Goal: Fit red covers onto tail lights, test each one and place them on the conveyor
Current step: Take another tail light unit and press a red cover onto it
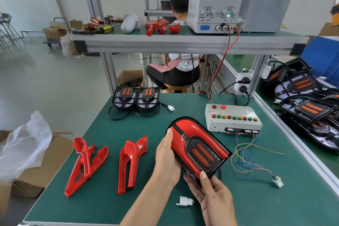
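Observation:
Both hands hold a tail light (198, 147) with a red cover fitted on it, tilted above the green table (102, 207). My left hand (166, 159) grips its left edge, thumb on the red cover. My right hand (211, 192) grips its near end, thumb on top. Two loose red covers (84, 163) (131, 161) lie on the table to the left. Two bare black tail lights (124, 98) (148, 98) stand at the far left of the table. Its white plug (185, 201) lies by my right wrist.
A white test box (233, 119) with coloured buttons sits to the right, its wires ending in a white connector (278, 181). A power supply (216, 3) reading 12.00 V stands on the shelf. More tail lights (308, 108) lie on the conveyor at right. A person sits beyond the bench.

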Tool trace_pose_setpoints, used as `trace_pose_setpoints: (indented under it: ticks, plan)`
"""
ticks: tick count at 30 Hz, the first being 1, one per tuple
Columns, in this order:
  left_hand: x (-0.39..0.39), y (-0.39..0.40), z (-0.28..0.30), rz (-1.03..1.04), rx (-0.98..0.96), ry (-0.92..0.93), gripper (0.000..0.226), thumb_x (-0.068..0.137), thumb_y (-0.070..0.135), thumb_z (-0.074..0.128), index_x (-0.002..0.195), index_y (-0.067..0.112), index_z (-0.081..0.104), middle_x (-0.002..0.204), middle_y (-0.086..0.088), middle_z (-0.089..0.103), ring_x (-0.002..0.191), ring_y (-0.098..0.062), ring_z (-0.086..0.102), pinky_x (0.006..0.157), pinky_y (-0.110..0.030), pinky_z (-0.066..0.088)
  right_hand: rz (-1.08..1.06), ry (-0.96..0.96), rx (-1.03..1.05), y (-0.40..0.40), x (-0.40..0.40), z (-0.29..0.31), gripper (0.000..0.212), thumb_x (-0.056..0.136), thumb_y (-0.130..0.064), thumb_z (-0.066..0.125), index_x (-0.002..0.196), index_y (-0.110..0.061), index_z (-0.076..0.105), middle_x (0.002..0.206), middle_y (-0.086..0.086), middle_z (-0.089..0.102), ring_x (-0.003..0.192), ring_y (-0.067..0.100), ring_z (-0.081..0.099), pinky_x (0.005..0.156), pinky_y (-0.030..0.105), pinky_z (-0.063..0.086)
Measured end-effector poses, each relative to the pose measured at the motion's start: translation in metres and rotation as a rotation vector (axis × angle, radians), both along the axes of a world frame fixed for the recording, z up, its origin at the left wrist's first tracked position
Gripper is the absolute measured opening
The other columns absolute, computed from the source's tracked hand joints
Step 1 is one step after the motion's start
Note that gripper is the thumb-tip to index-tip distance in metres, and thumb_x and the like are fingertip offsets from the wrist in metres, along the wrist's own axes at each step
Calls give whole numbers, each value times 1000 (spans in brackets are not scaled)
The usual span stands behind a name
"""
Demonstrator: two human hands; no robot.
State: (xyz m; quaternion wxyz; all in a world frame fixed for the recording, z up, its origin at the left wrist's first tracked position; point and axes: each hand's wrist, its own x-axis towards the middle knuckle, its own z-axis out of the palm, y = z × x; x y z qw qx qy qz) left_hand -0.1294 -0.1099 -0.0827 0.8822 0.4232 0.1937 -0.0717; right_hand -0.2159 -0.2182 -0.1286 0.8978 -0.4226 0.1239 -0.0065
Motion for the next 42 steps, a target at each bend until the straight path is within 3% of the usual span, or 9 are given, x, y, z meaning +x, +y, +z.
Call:
trace_pose_setpoints:
  ticks: [8,12,15,20,24,28,32,37,42]
  plan:
    - [0,0,-10,128,47,-24,42,97,52,61,119,17,70,108,-7,78,93,-22,77,64,-31,61,14,-26,-38,0,-1,-2,40,77,-18,68,112,2,69,106,24,75,95,40,74,73,27,62]
    - [-1,-2,-14,125,106,-82,45,95,60,60,111,19,73,103,-7,79,91,-20,77,68,-30,61,5,-33,-77,1,-2,-3,37,77,-19,68,109,-1,71,104,22,76,93,39,75,70,26,61]
    - [-2,-4,-17,147,170,-93,50,79,73,60,97,29,75,98,-2,79,90,-20,77,71,-35,61,7,-26,-118,3,-2,-4,37,78,-22,68,110,-3,71,103,21,76,94,37,75,71,25,61]
    - [-2,-6,-18,169,224,-116,58,74,80,58,95,28,74,99,-6,79,91,-24,76,80,-41,62,-4,-19,-134,4,0,-6,38,79,-25,68,110,-4,71,103,22,76,94,37,75,71,25,61]
    - [-5,-7,-18,149,214,-126,74,71,85,60,118,28,69,110,0,77,101,-19,75,87,-40,60,-16,-11,-144,3,2,-8,42,80,-28,68,114,-2,70,105,22,76,96,38,75,72,25,61]
    - [-7,-4,-13,89,146,-161,77,75,83,63,126,25,66,114,0,77,104,-16,74,84,-33,61,-28,-12,-134,3,3,-9,42,79,-27,69,113,-2,70,104,22,76,95,39,75,71,25,61]
    - [-12,-1,-18,-24,28,-228,65,88,61,63,138,21,59,132,-8,70,122,-23,67,105,-46,53,-30,-15,-62,3,3,-8,41,80,-23,66,114,0,68,103,23,75,93,39,75,67,25,61]
    - [-21,-10,-23,-64,83,-191,69,80,68,64,128,19,64,119,-10,75,109,-27,73,86,-40,62,-42,-18,-31,3,1,-5,42,81,-24,65,116,-1,67,104,25,75,94,37,75,68,24,61]
    - [-19,-15,-17,-57,192,-184,67,83,69,60,126,18,65,116,-7,76,108,-27,73,96,-51,57,-39,-11,-25,3,2,-4,42,81,-23,65,117,-2,66,105,21,76,96,35,75,67,24,61]
